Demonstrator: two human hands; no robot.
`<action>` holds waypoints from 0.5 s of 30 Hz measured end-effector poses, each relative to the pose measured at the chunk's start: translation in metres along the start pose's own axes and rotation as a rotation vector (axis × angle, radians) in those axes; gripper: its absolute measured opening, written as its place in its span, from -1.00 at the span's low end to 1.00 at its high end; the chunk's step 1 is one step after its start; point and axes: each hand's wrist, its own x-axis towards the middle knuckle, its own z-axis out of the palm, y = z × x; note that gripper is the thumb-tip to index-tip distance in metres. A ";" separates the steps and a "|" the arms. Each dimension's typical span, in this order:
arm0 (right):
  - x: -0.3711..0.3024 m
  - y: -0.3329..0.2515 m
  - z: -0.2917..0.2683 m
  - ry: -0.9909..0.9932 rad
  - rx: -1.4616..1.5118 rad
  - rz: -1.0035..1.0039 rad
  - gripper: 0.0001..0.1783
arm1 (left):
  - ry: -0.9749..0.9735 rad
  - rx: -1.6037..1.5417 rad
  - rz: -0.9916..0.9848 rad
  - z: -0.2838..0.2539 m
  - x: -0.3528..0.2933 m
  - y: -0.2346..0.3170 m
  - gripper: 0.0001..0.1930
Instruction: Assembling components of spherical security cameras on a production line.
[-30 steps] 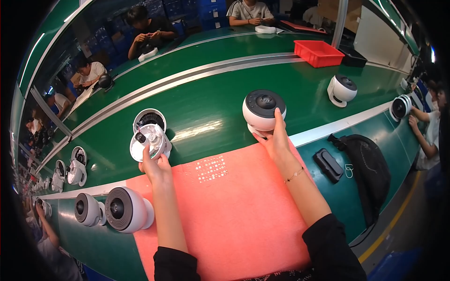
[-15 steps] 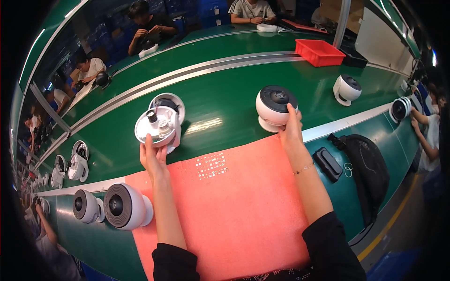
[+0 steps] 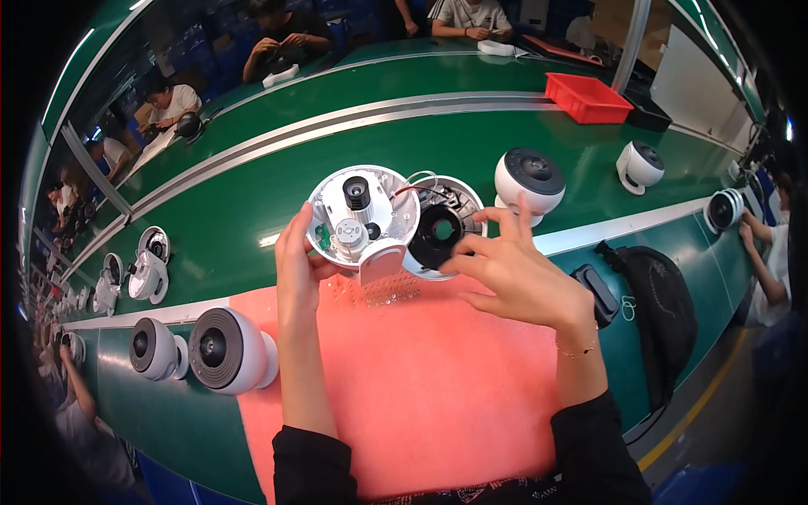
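Observation:
Above the far edge of a pink mat (image 3: pixel 412 387), my left hand (image 3: pixel 296 269) grips an opened round white camera (image 3: pixel 332 198) by its left side. Its inside faces up and shows a black lens barrel, a round motor-like part and a bit of green board. Thin wires link it to its detached front cover (image 3: pixel 473 202), a white ring with a black inner part, on its right. My right hand (image 3: pixel 534 282) is at the cover's right edge, fingers spread apart; whether the fingertips touch it is hard to tell. Small screws (image 3: pixel 396 295) lie in rows on the mat, partly hidden below the camera.
Assembled cameras stand at left (image 3: pixel 231 349) and on the green belt (image 3: pixel 528 177) beyond my right hand. Opened units (image 3: pixel 150 273) sit farther left. A red bin (image 3: pixel 587 98) is at the far right; a black pouch (image 3: pixel 652 311) and dark case (image 3: pixel 599 295) lie at right. Several people work around.
The opened camera has come nearer and right in my left hand, turned so its inside faces up. My right hand has let go of the assembled camera on the belt and moved to the cover.

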 end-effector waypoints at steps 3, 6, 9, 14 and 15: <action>-0.004 -0.009 -0.008 0.053 -0.103 0.049 -0.77 | -0.048 -0.074 0.015 -0.006 0.000 0.005 -0.56; -0.005 -0.028 -0.025 0.139 -0.119 0.046 -0.72 | -0.028 -0.179 -0.057 -0.012 -0.002 0.013 -0.56; -0.007 -0.040 -0.032 0.193 -0.190 0.039 -0.70 | -0.043 -0.252 -0.081 -0.014 -0.001 0.014 -0.55; -0.007 -0.045 -0.035 0.393 -0.117 -0.141 -0.72 | -0.214 -0.428 -0.141 -0.037 0.006 0.006 -0.65; -0.006 -0.053 -0.044 0.399 -0.067 -0.187 -0.72 | -0.246 -0.429 -0.178 -0.056 0.012 -0.001 -0.67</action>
